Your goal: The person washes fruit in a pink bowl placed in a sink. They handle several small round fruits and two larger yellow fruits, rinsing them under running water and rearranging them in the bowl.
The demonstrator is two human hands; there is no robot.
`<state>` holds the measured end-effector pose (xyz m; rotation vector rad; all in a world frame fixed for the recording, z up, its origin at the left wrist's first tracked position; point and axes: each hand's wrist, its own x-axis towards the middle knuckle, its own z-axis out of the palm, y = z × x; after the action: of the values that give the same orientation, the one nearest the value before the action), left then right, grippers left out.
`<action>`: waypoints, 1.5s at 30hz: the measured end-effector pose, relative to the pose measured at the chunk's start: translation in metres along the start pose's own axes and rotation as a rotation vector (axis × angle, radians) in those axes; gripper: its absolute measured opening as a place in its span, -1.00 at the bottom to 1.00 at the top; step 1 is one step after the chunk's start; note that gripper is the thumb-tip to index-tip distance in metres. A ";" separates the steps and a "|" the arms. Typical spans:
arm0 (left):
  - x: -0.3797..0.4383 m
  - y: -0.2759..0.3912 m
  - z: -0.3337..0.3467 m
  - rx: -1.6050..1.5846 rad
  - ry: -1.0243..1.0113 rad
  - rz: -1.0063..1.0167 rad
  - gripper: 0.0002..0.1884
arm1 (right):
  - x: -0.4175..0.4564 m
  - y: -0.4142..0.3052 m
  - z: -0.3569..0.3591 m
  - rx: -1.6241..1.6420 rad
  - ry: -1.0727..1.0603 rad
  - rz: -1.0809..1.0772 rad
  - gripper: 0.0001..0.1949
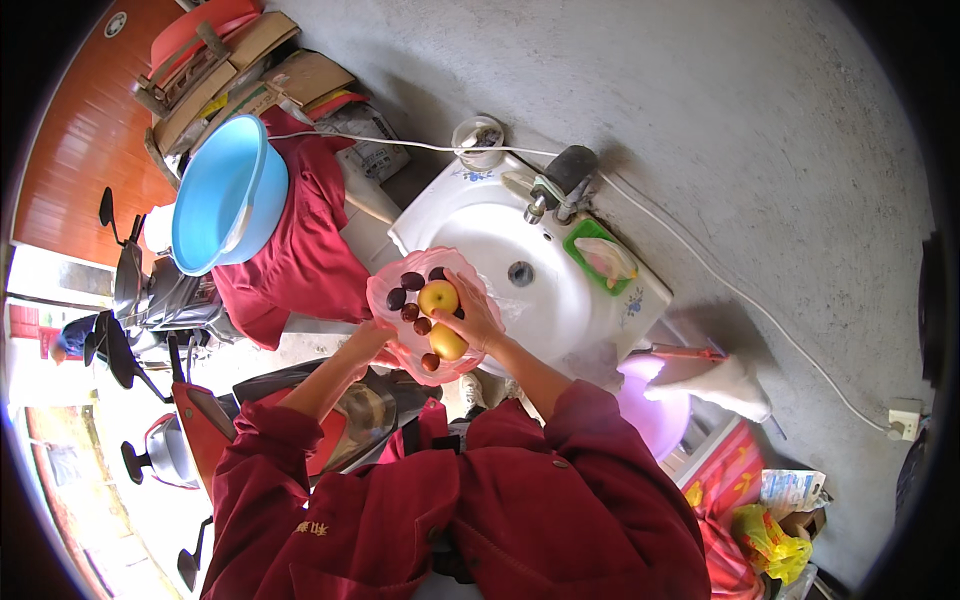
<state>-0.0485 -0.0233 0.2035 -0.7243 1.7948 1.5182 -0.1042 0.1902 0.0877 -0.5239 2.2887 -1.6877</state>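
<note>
My left hand grips the left rim of a translucent pink bowl with a scalloped edge. It hangs tilted over the near left side of a white ceramic washbasin. Inside the bowl my right hand has thumb and fingers around a yellow apple. Below that hand lies a second yellow fruit, partly covered. Dark purple plums and several small reddish-brown fruits rest beside them. Some dark fruit is partly hidden behind my right fingers.
A tap and a green soap dish line the basin's wall side. A blue plastic tub stands on red cloth at left. Behind my left arm is a motor scooter. A white cable crosses the wall.
</note>
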 end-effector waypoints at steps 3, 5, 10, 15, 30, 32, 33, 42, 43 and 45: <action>0.000 0.014 -0.001 0.063 0.001 0.007 -0.76 | 0.002 -0.005 -0.004 0.065 0.023 -0.003 -0.13; 0.005 0.019 -0.005 0.110 -0.010 -0.007 -0.81 | 0.007 0.005 0.001 0.139 0.028 -0.029 -0.13; -0.003 0.049 0.004 0.173 0.037 0.043 -0.70 | 0.008 0.008 0.004 0.339 0.043 0.061 -0.15; -0.007 0.060 0.003 0.206 0.013 -0.010 -0.62 | 0.008 0.006 0.004 0.403 0.035 0.078 -0.17; -0.009 0.078 0.018 0.277 0.023 -0.036 -0.61 | 0.008 0.032 0.017 0.714 0.006 0.160 -0.22; -0.010 0.073 0.017 0.262 0.010 -0.034 -0.64 | 0.006 0.030 0.014 0.617 0.017 0.131 -0.21; -0.008 0.067 0.015 0.248 -0.008 -0.035 -0.65 | 0.004 0.029 0.009 0.563 0.019 0.118 -0.21; 0.061 -0.069 0.038 -0.495 -0.420 0.074 -0.63 | 0.009 0.000 -0.066 -0.296 0.128 -0.342 -0.41; 0.065 -0.076 0.052 -0.547 -0.418 0.090 -0.63 | 0.010 -0.007 -0.077 -0.296 0.152 -0.402 -0.47; 0.073 -0.081 0.078 -0.602 -0.413 0.082 -0.61 | 0.009 -0.009 -0.102 -0.242 0.314 -0.263 -0.82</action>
<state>-0.0213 0.0401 0.0890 -0.5511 1.0743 2.1147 -0.1524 0.2724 0.1273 -0.6774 2.7793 -1.7195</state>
